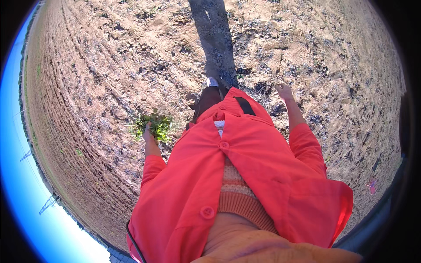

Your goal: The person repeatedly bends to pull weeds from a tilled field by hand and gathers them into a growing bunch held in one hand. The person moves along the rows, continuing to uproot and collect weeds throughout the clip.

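Observation:
My left hand (147, 133) is closed around a bunch of green leafy plants (161, 126), held low beside my left leg. The leaves spread out past the fingers on both sides and cover part of the hand. On the other side, my right hand (285, 92) hangs away from my body over the soil. Its fingers look loosely apart, small in view, and I see nothing in them. Both arms are in the sleeves of a red buttoned jacket (184, 175).
Dry, clumpy brown soil (144, 57) with dark withered bits surrounds me. One shoe (212, 82) shows ahead, and a long shadow (215, 39) stretches from it. Ploughed rows (74, 136) run along the left. A small pink object (372, 186) lies at the far right.

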### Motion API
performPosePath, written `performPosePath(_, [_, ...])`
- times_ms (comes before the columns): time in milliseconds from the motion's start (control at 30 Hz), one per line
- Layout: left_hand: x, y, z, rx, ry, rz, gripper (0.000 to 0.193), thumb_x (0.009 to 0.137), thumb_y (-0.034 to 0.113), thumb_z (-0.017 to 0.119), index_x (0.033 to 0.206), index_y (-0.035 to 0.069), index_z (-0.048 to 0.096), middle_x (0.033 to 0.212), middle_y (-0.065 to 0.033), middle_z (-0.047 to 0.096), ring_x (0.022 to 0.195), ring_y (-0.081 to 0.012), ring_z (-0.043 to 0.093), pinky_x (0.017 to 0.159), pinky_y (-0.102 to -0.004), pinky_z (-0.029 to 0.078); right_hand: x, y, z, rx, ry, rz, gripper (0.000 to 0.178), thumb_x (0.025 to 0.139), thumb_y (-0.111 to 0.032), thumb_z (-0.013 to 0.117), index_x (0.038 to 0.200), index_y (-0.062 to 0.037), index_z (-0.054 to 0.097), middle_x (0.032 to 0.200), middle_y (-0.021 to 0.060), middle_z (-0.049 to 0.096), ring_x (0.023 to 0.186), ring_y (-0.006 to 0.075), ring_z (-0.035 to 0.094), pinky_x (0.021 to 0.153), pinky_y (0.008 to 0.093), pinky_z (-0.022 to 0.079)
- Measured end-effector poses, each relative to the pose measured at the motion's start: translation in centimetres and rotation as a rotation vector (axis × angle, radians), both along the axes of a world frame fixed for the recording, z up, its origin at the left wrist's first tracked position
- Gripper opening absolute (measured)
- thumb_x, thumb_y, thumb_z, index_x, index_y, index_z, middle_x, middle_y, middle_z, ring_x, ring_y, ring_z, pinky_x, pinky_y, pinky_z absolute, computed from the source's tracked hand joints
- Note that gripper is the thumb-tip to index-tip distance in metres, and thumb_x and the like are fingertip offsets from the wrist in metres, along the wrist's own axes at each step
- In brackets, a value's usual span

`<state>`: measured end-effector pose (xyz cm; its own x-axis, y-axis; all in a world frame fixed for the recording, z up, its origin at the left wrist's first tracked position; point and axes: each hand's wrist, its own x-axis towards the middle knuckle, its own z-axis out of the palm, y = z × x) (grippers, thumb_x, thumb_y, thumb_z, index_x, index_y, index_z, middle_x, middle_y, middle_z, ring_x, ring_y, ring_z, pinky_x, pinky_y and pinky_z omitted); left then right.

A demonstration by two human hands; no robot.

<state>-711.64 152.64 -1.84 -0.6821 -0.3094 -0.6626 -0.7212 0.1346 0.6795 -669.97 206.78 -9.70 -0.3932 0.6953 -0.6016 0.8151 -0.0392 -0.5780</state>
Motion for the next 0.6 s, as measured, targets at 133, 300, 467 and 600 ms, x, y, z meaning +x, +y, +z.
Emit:
performPosePath(133, [-4.4, 1.2, -2.4, -0.028, 0.079, 0.112, 0.048, 0.054, 0.022, 0.080, 0.086, -0.004, 0.057, 0.078, -0.0074, 0.058, 0.060, -0.0183, 0.053, 0.051, -0.0327, 0.043, -16.6, 1.6, 7.0, -0.230, 0.184, 0.026, 0.029, 0.080, -0.024, 0.053, 0.094, 0.0006, 0.059, 0.070, 0.0083, 0.062, 0.060, 0.0139, 0.057, 0.056, 0.0267, 0.045])
performPosePath(300, [-14.8, 8.7, -5.4, -0.094, 0.022, 0.199, 0.073, 0.054, 0.017, 0.079, 0.108, -0.012, 0.041, 0.098, -0.0158, 0.054, 0.079, -0.0261, 0.054, 0.069, -0.0352, 0.047, -21.9, 8.1, 3.5, -0.196, 0.191, 0.052, 0.029, 0.078, -0.027, 0.053, 0.091, -0.0017, 0.061, 0.069, 0.0082, 0.061, 0.056, 0.0143, 0.057, 0.054, 0.0282, 0.046])
performPosePath(467, [-25.4, 24.7, -5.2, 0.144, 0.083, -0.041, 0.084, 0.053, 0.012, 0.079, 0.119, -0.009, 0.032, 0.106, -0.0159, 0.052, 0.088, -0.0257, 0.052, 0.079, -0.0371, 0.044, -16.9, 17.0, -3.9, -0.008, -0.008, -0.114, 0.029, 0.077, -0.020, 0.053, 0.096, 0.0010, 0.059, 0.073, 0.0127, 0.062, 0.058, 0.0200, 0.062, 0.049, 0.0299, 0.050])
performPosePath(600, [-29.4, 37.9, -0.7, 0.195, 0.219, -0.202, 0.034, 0.062, 0.010, 0.074, 0.091, 0.000, 0.060, 0.083, -0.0035, 0.061, 0.068, -0.0163, 0.055, 0.060, -0.0291, 0.044, -20.3, 17.9, 1.6, -0.255, -0.021, -0.283, 0.027, 0.075, -0.020, 0.055, 0.091, 0.0017, 0.059, 0.075, 0.0133, 0.062, 0.057, 0.0227, 0.062, 0.050, 0.0311, 0.050])
